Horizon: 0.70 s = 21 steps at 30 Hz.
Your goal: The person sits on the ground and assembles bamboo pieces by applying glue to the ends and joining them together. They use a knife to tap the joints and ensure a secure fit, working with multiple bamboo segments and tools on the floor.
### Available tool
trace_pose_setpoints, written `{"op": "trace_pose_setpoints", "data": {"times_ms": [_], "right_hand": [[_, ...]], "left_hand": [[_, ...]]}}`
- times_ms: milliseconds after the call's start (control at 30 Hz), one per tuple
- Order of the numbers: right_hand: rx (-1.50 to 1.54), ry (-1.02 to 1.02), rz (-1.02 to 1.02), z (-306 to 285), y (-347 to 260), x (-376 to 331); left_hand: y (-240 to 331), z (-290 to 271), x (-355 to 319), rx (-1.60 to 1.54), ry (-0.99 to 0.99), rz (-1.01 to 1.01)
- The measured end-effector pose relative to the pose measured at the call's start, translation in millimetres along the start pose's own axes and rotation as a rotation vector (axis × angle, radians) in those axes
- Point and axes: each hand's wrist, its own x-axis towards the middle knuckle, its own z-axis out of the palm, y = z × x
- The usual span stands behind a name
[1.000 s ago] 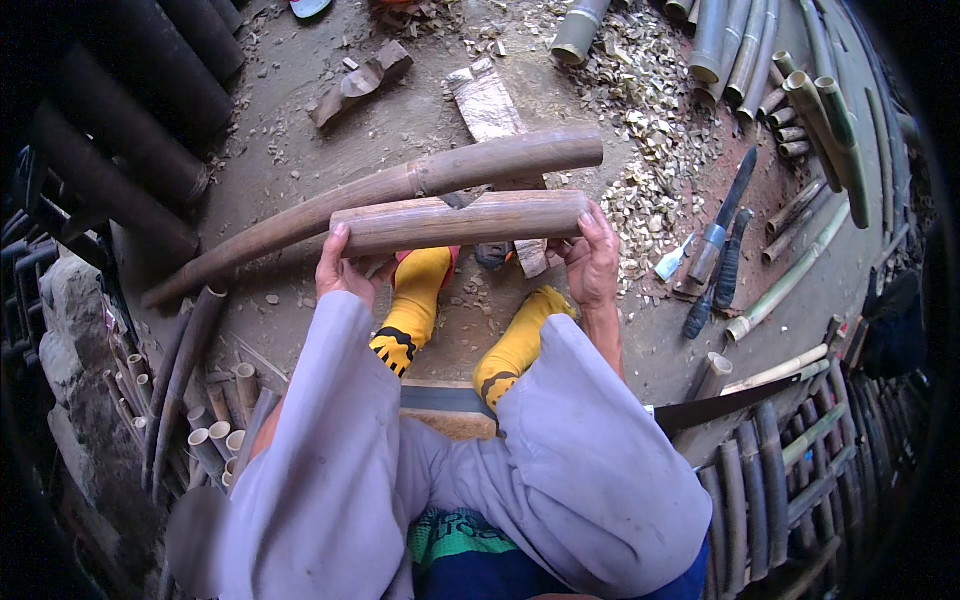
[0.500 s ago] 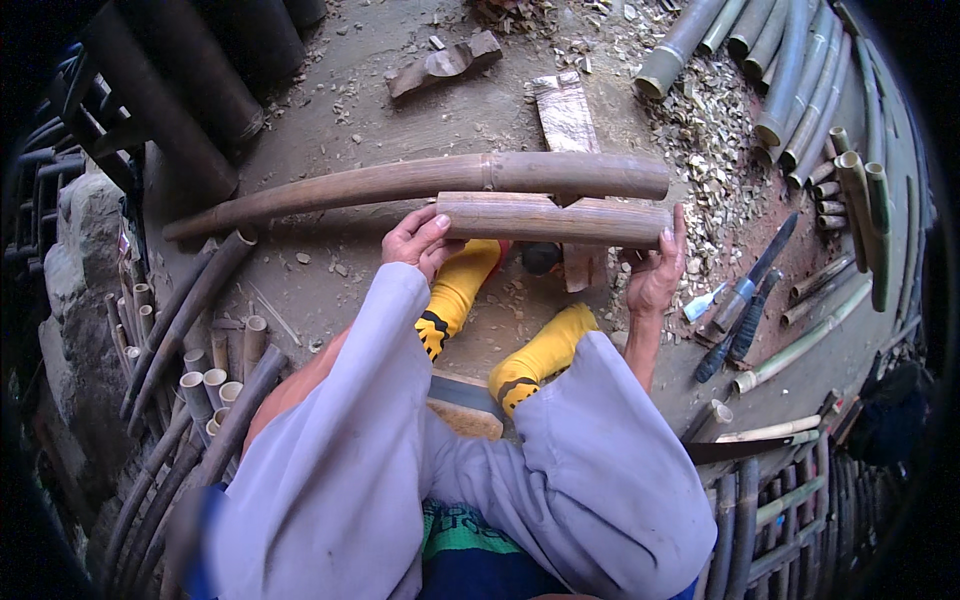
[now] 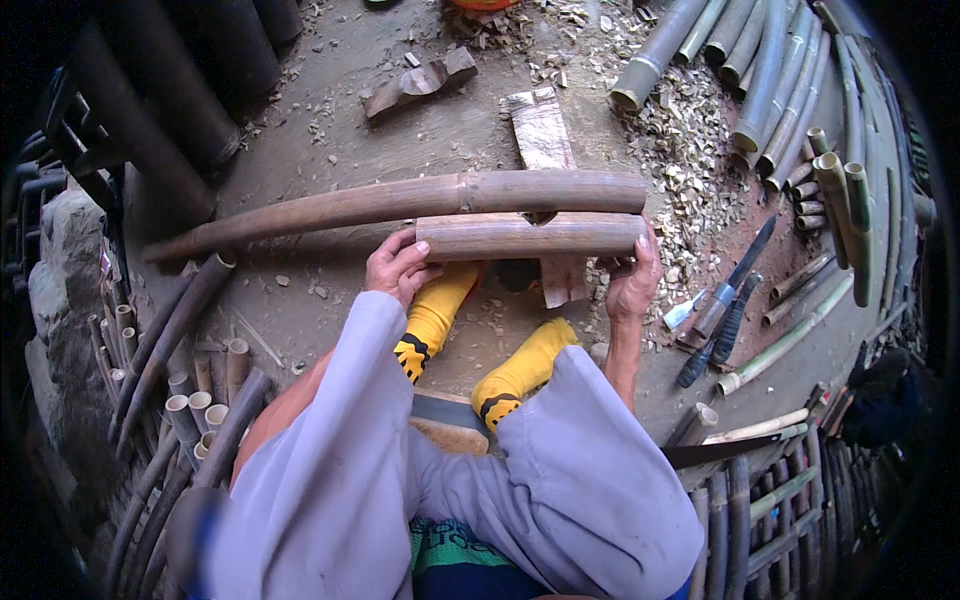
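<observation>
A short brown bamboo length (image 3: 530, 238) with a notch in its far edge lies level between my hands. My left hand (image 3: 398, 268) grips its left end, thumb on top and fingers beneath. At its right end my right hand (image 3: 633, 280) holds it, with the fingers partly hidden underneath. Just beyond lies a long, curved bamboo pole (image 3: 390, 212), tapering to the left. The two run side by side, their right ends nearly in line, and seem to touch along the edge. A wooden plank (image 3: 541, 130) passes under the pole.
Right of my hands lie a long-bladed knife (image 3: 752, 252) and other handled tools (image 3: 712, 312). Bamboo poles (image 3: 660, 55) and wood chips (image 3: 690, 185) fill the far right. Cut bamboo tubes (image 3: 188, 425) stand at left, near a grey rock (image 3: 68, 260). A saw-like blade (image 3: 725, 453) lies near my right knee.
The short bamboo length, earlier slanting slightly down to the right, now lies more nearly parallel to the long pole. Both hands keep their hold. The whole view has shifted a little.
</observation>
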Motion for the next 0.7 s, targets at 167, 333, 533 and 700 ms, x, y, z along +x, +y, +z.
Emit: {"op": "trace_pose_setpoints", "data": {"times_ms": [167, 333, 533, 700], "right_hand": [[-0.002, -0.019, 0.041, 2.6, -4.3, -3.1], [0.006, -0.009, 0.035, 8.7, -10.8, -5.1], [0.001, 0.002, 0.017, 7.3, -8.9, -4.2], [0.012, 0.014, 0.001, 5.1, -6.2, -1.9]], "left_hand": [[-0.2, -5.2, -5.5, -0.065, -0.111, -0.012], [3.8, -10.8, -7.0, -0.109, -0.177, -0.079], [1.0, -5.6, -8.5, 0.055, -0.118, -0.069], [-0.7, -8.7, -7.0, 0.046, -0.119, -0.073]]}}
